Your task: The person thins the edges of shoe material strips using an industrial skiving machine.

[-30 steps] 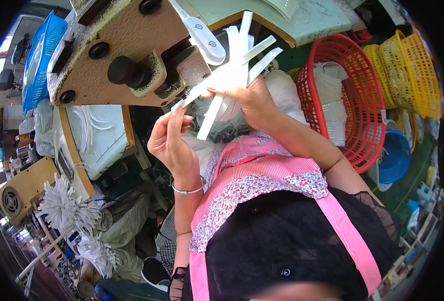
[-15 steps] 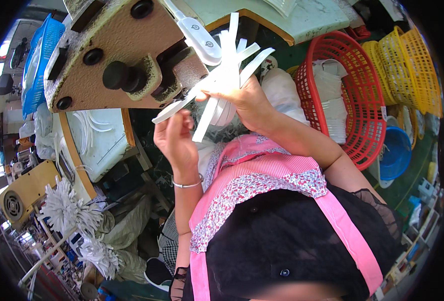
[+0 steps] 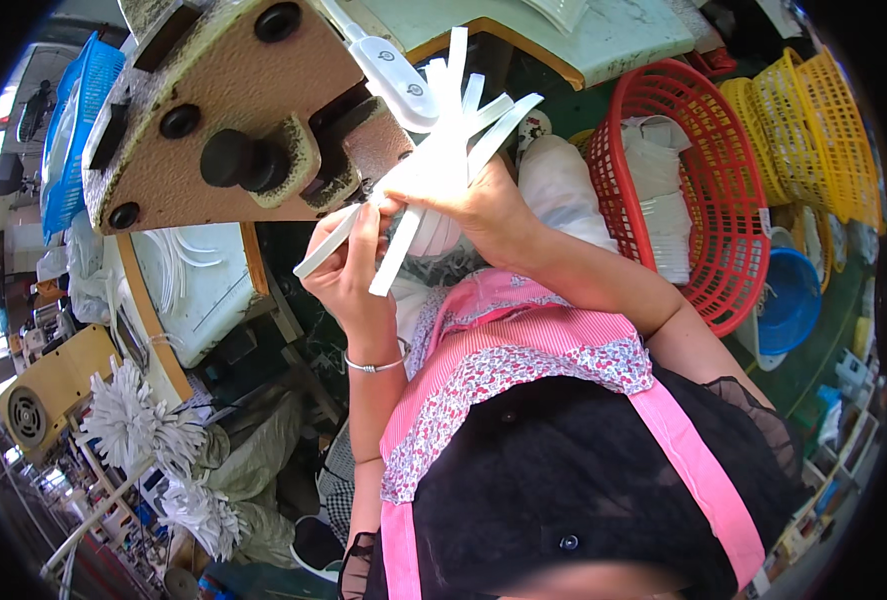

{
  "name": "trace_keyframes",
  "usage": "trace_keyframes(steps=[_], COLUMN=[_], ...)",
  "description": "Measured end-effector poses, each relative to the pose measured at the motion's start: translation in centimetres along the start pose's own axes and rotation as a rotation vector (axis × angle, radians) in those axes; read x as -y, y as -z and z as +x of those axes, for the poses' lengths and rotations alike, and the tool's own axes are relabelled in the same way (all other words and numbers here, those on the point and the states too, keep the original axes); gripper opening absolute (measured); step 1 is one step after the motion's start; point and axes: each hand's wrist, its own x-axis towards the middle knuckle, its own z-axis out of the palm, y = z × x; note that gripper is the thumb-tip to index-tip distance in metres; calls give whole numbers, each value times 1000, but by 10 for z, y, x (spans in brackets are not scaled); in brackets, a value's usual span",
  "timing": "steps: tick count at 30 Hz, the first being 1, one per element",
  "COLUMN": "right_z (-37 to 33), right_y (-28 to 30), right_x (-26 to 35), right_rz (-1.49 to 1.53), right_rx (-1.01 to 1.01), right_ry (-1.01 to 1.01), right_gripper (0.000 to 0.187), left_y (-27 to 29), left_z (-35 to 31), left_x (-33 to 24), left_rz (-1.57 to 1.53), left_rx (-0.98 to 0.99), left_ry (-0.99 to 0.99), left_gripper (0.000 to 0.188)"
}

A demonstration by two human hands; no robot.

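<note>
A bundle of white fabric strips [image 3: 450, 140] fans out upward from my right hand [image 3: 478, 205], whose fingers are closed around it. One white strip [image 3: 325, 243] slants down to the left, pinched in my left hand [image 3: 348, 262] with a bracelet at the wrist. The fingertips of both hands meet just under the brown sewing machine head [image 3: 233, 110]. Another strip end [image 3: 395, 255] hangs between the hands. A small white lamp [image 3: 393, 80] on the machine sits right beside the bundle. The machine's needle area is hidden behind my hands and the strips.
At right stands a red basket [image 3: 618, 200] holding white pieces, with yellow baskets [image 3: 803, 140] and a blue basin [image 3: 788, 300] beyond. Left of me are a pale table [image 3: 208, 300] with white strips, bunches of white strips [image 3: 138, 420] and a blue basket [image 3: 73, 130].
My left fingers have closed in on the slanting strip and moved up toward my right fingertips. The bundle and right hand have shifted slightly left.
</note>
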Motion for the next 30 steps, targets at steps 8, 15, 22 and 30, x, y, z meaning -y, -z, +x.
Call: trace_keyframes(steps=[8,15,22,30], right_z=[-1,0,-2,-3], right_y=[22,9,11,16], right_x=[4,2,-3,0], right_rz=[-4,-15,12,7], right_rx=[-59,-12,-30,-84], right_ry=[-21,-17,-42,2], right_gripper=[20,20,19,16], left_y=[9,21,34,51], left_z=[1,0,0,1], left_x=[2,-1,-6,-16], left_rz=[-105,-97,-126,-102], left_rx=[-54,-136,-159,-298], left_ry=[28,47,53,81], left_gripper=[7,6,5,7])
